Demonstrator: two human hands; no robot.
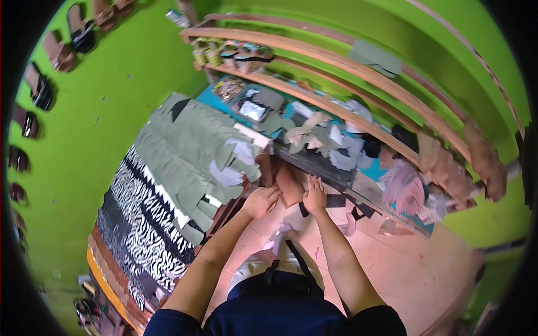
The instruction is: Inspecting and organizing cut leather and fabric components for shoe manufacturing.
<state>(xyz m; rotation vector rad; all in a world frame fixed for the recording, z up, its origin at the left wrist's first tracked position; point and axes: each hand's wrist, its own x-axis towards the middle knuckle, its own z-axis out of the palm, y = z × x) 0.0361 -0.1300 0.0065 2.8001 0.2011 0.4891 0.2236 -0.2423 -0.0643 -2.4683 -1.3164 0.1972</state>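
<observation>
In front of me a reddish-brown flat piece (287, 183), perhaps leather or similar sheet, lies between my two hands at the inner corner of the worktops. My left hand (262, 203) rests at its left edge, fingers stretched toward it; whether they pinch the edge I cannot make out. On the other side, my right hand (315, 196) has its fingers straight and pointing away, beside the piece's right edge and holding nothing visible. Left of my left hand spread many overlapping grey-green cut pieces (185, 148), with pale grey pieces (227, 171) on top.
Zebra-patterned material (151, 241) covers the left table's nearer part. A bench (316, 162) along the far wall carries scraps and a pink bundle (404, 190). Wooden rails (336, 50) above it hold sandals (245, 59). More sandals (39, 89) hang on the green wall. Scraps lie on the tiled floor (386, 274).
</observation>
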